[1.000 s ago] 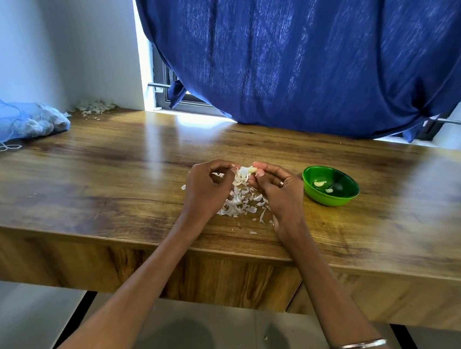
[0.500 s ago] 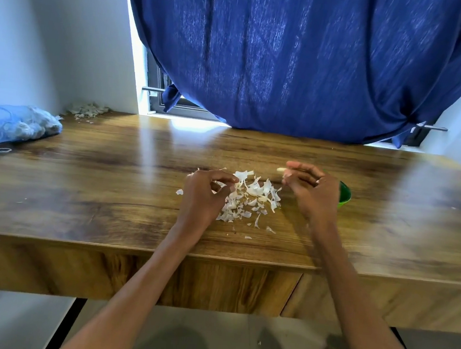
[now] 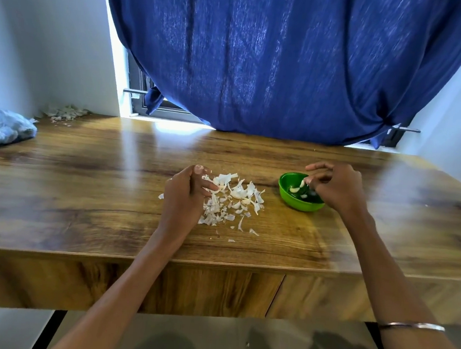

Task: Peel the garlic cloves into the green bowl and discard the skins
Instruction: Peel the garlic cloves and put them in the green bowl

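left hand (image 3: 185, 195) grip: fingers loosely curled, resting at garlic skins (image 3: 232, 200) heaped mid-counter (image 3: 81, 188), contents unclear | right hand (image 3: 335, 185) grip: fingertips pinch a peeled clove (image 3: 302, 183) over green bowl (image 3: 298, 203), cloves inside | blue bag (image 3: 0, 127) at far-left edge

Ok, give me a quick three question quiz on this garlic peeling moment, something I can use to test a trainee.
1. True or false: the right hand is over the green bowl with a clove at its fingertips.
2. Where does the pile of skins lie?
A. inside the bowl
B. on the wooden table, between the left hand and the bowl
C. on the floor
3. Fill in: the blue mesh bag lies at the table's far ____ side.

Key: 1 true; 2 B; 3 left.
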